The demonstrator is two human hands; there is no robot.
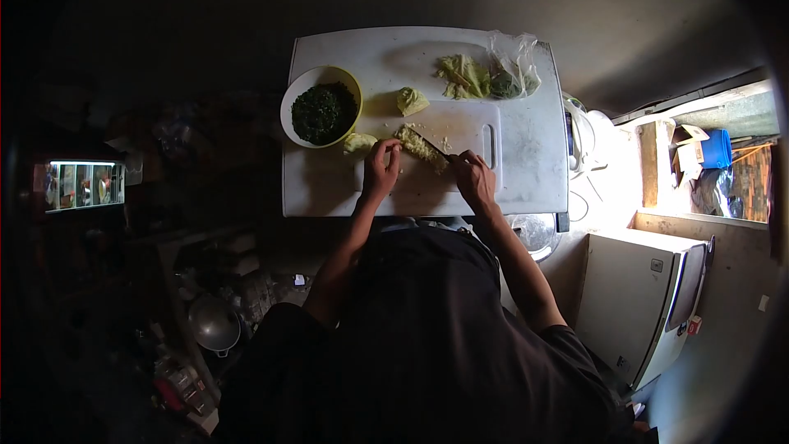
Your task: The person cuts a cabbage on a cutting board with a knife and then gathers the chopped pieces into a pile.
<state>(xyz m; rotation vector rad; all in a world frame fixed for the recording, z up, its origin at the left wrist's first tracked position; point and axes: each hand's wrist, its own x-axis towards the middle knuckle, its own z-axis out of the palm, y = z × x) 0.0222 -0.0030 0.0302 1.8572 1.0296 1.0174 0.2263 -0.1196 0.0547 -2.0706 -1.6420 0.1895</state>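
Note:
My right hand [474, 179] is closed around the handle of a knife [433, 146], whose dark blade slants up and left over a pile of finely chopped cabbage [421, 148]. At the pile's left edge is my left hand [380, 168], fingers bent and thumb apart, with nothing visible in its grasp. Beneath lies a white cutting board [468, 117] with a handle slot on its right. One cabbage chunk [359, 142] rests just beyond my left hand; another cabbage chunk [412, 101] sits at the board's far edge.
A bowl [355, 125] of chopped dark greens stands at the white table's [534, 156] left. Loose cabbage leaves [463, 76] and a clear plastic bag [514, 66] lie at the far right. A white refrigerator [625, 304] is right of me; a metal pan [214, 325] is lower left.

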